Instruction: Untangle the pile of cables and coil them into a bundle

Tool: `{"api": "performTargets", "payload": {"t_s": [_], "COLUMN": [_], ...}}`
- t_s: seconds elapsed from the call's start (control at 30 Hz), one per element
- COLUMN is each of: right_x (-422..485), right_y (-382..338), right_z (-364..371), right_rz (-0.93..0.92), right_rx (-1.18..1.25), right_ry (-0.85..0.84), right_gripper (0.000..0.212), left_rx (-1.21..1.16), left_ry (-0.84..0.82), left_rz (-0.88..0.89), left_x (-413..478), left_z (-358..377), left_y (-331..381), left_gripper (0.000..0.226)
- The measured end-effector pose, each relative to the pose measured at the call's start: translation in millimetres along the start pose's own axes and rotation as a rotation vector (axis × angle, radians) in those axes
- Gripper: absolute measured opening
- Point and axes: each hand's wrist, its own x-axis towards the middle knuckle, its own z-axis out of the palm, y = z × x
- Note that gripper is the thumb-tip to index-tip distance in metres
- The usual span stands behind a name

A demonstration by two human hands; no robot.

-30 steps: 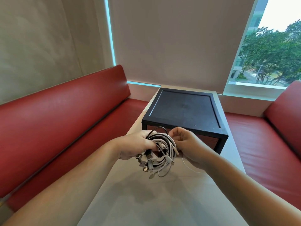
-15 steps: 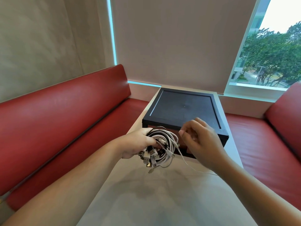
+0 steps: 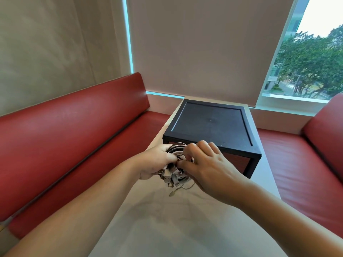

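Left hand has its fingers wrapped round the coiled bundle of white and grey cables, held just above the pale tabletop, in front of the black square box. Right hand sits palm-down over it, fingers curled, pinching the loops.

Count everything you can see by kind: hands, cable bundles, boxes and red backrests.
Hands: 2, left hand and right hand
Cable bundle: 1
Black box: 1
Red backrests: 2, left backrest and right backrest
Total: 6
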Motion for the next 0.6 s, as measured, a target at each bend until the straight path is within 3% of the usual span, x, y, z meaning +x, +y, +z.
{"api": "performTargets", "payload": {"t_s": [0.13, 0.23, 0.5, 0.6], "right_x": [-11, -18, -30, -31], "right_y": [1, 4, -3, -10], "right_z": [3, 2, 15, 14], "right_rz": [0.047, 0.036, -0.141, -0.005], "right_rx": [0.256, 0.376, 0.27, 0.386], "right_ry": [0.149, 0.148, 0.097, 0.066], "right_gripper": [0.022, 0.021, 0.022, 0.019], "left_rx": [-0.024, -0.076, -0.179, -0.258], "left_ry": [0.064, 0.109, 0.17, 0.195], "left_rz": [-0.014, -0.038, -0.046, -0.05], "left_x": [-2, -2, 6, 10], "left_z": [-3, -4, 6, 12], "left_y": [1, 0, -2, 0], "left_gripper": [0.031, 0.037, 0.028, 0.027]}}
